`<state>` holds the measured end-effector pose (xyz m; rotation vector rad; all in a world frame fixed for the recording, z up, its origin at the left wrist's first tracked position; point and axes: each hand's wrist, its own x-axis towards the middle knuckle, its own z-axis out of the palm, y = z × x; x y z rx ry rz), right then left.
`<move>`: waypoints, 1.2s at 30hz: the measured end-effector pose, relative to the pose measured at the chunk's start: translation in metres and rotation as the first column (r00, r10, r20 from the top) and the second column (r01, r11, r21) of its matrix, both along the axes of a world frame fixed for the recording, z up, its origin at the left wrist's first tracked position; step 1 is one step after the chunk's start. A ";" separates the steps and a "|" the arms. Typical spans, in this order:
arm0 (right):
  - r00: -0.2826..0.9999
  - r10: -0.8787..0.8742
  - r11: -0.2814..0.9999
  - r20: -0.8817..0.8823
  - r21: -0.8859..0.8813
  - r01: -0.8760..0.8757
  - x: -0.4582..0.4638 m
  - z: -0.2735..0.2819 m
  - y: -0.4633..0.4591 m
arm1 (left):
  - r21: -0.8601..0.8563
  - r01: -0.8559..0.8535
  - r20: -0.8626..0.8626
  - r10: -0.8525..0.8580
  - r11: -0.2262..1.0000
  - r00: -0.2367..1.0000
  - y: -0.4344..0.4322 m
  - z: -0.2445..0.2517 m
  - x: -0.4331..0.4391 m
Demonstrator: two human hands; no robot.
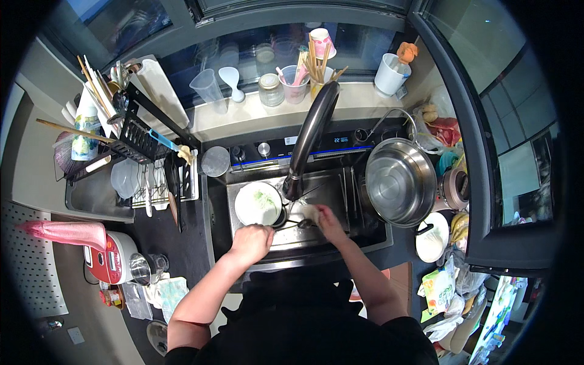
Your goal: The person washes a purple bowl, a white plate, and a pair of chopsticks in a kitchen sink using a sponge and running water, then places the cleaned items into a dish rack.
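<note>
My left hand [253, 244] is closed around the end of a dark long-handled utensil [305, 223], which looks like a spoon or ladle, over the sink's front part. Blurred by motion, my right hand [329, 222] grips a pale cloth or sponge [311, 213], its exact kind unclear, close to the utensil's head. Just beyond my left hand, a white bowl [255, 212] with chopped green bits inside sits in the stainless steel sink [278, 244]. Above the middle of the sink arches a dark metal faucet [308, 132], and water appears to run below its spout.
A large steel pot [394, 178] stands at the sink's right rim, beside a white dish [432, 242]. To the left are a dish rack [150, 196] and a red-and-white rice cooker [112, 258]. Cups and a glass jar [271, 90] line the windowsill. An open window sash [479, 182] juts in right.
</note>
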<state>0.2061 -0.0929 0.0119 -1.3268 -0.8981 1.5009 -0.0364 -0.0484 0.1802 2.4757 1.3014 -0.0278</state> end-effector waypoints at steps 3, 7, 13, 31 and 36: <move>0.906 0.197 0.910 0.374 0.275 -0.312 -0.011 0.028 -0.003 | -0.032 -0.042 0.076 0.045 0.999 0.996 0.007 0.002 -0.001; 0.753 0.338 0.819 0.564 0.218 -0.531 -0.013 0.051 0.008 | -0.120 -0.026 0.094 0.037 0.992 0.995 0.005 0.006 -0.009; 0.556 0.444 0.735 0.703 0.069 -0.674 -0.008 0.043 0.030 | -0.109 -0.018 0.158 0.035 0.994 0.987 0.004 0.002 -0.018; 0.533 -0.697 0.701 -0.480 -0.301 0.646 -0.050 -0.084 -0.002 | -0.476 -0.415 0.260 0.575 0.776 0.776 -0.053 -0.121 0.019; 0.615 -0.759 0.647 -0.212 -0.349 0.678 -0.049 -0.087 -0.001 | -0.389 -0.346 0.235 0.455 0.854 0.859 -0.048 -0.108 0.034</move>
